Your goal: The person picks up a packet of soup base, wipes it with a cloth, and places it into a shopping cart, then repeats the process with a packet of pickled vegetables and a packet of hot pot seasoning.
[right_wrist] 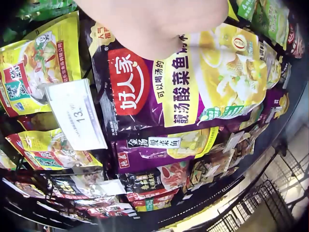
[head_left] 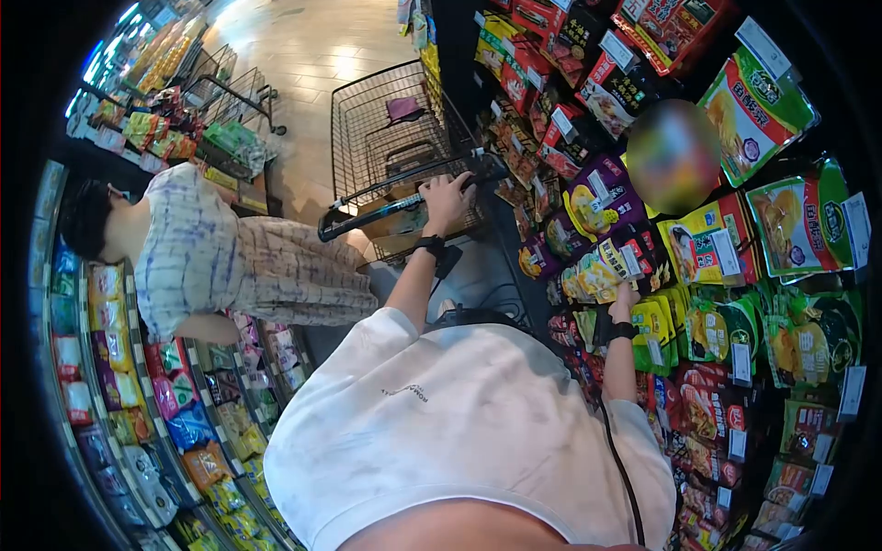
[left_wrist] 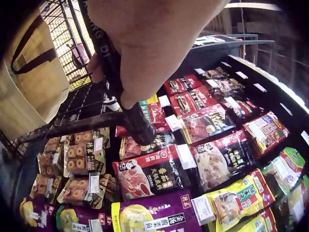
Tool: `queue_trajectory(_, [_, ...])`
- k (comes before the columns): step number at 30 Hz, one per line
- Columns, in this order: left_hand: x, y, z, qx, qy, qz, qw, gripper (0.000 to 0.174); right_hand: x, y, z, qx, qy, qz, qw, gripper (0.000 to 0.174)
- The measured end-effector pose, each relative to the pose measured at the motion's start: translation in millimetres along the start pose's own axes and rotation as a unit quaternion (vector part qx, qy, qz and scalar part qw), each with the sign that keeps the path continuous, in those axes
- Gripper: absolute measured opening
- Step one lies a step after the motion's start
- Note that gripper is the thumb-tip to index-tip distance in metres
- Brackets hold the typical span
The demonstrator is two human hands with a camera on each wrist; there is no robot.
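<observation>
Purple packet [right_wrist: 183, 82] hangs on store shelf, just beside price tag [right_wrist: 77, 113]. Right grip [head_left: 627, 296] at packet's top edge; can't tell if clamped. Left grip [head_left: 447, 197] clamped round cart handle [head_left: 386, 207].

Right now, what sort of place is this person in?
Most likely a supermarket aisle: the left hand grips the black handle of a wire shopping cart, and colourful food packets hang in rows with white paper price tags.

head: overhead, downward | left wrist: near cart handle [left_wrist: 131, 118] | right wrist: near packets [right_wrist: 183, 82] | all share packets
</observation>
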State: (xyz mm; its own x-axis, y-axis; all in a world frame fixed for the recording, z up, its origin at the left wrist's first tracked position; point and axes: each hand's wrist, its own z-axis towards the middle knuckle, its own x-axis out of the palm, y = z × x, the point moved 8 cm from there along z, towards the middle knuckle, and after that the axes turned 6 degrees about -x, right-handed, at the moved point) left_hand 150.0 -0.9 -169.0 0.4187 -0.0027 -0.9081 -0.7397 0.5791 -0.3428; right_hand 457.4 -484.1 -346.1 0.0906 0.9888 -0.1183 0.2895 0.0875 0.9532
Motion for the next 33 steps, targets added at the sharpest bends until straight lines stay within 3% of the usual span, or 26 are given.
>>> queue_trajectory(4, [-2, -32, -6, -0.004, 0.004, 0.01, 1.0, 0.037, 17, 5, -23, 0.091, 0.158, 0.08, 0.98, 0.037])
queue_trajectory(6, [10, -37, -3, 0.003, 0.01, 0.011, 1.0, 0.039, 13, 10, -33, 0.161, 0.184, 0.062, 0.968, 0.037])
queue_trajectory(7, [8, -39, -2, -0.011, 0.022, 0.01, 1.0, 0.04, 9, -1, -21, 0.078, 0.237, 0.041, 0.968, 0.036])
queue_trajectory(9, [19, -26, 2, -0.011, 0.039, -0.02, 0.999, 0.041, 14, -6, -25, 0.192, 0.232, 0.129, 0.945, 0.03])
queue_trajectory(12, [16, -23, 6, -0.037, 0.09, 0.014, 0.995, 0.046, 19, 39, -64, 0.204, 0.277, 0.119, 0.931, 0.036])
queue_trajectory(15, [18, -20, 10, -0.031, 0.097, -0.003, 0.995, 0.048, 33, -1, -50, 0.289, 0.345, 0.199, 0.871, 0.041])
queue_trajectory(16, [22, -17, 13, -0.028, 0.114, 0.016, 0.993, 0.051, 34, 22, -70, 0.275, 0.37, 0.213, 0.862, 0.044])
queue_trajectory(18, [25, -16, 17, -0.044, 0.121, 0.014, 0.992, 0.049, 28, 4, -70, 0.291, 0.358, 0.229, 0.857, 0.041])
queue_trajectory(19, [24, -16, 16, -0.042, 0.12, 0.014, 0.992, 0.049, 25, 15, -80, 0.274, 0.389, 0.246, 0.844, 0.043])
queue_trajectory(22, [29, -12, 18, -0.018, 0.099, 0.035, 0.994, 0.051, 11, 23, -99, 0.262, 0.382, 0.105, 0.88, 0.047])
queue_trajectory(23, [29, -12, 18, -0.018, 0.101, 0.03, 0.994, 0.051, 12, 39, -112, 0.232, 0.43, 0.115, 0.865, 0.049])
queue_trajectory(26, [26, -12, 16, -0.009, 0.091, 0.038, 0.995, 0.052, 17, 112, -165, 0.121, 0.518, 0.055, 0.845, 0.054])
queue_trajectory(27, [27, -11, 14, 0.006, 0.079, 0.047, 0.996, 0.052, 15, 137, -181, 0.118, 0.501, 0.002, 0.857, 0.043])
queue_trajectory(31, [26, -11, 9, 0.039, 0.06, 0.054, 0.996, 0.054, 26, 218, -230, -0.044, 0.549, -0.076, 0.831, 0.041])
queue_trajectory(33, [28, -12, 9, 0.039, 0.061, 0.063, 0.995, 0.059, 28, 281, -264, -0.113, 0.564, -0.046, 0.817, 0.041])
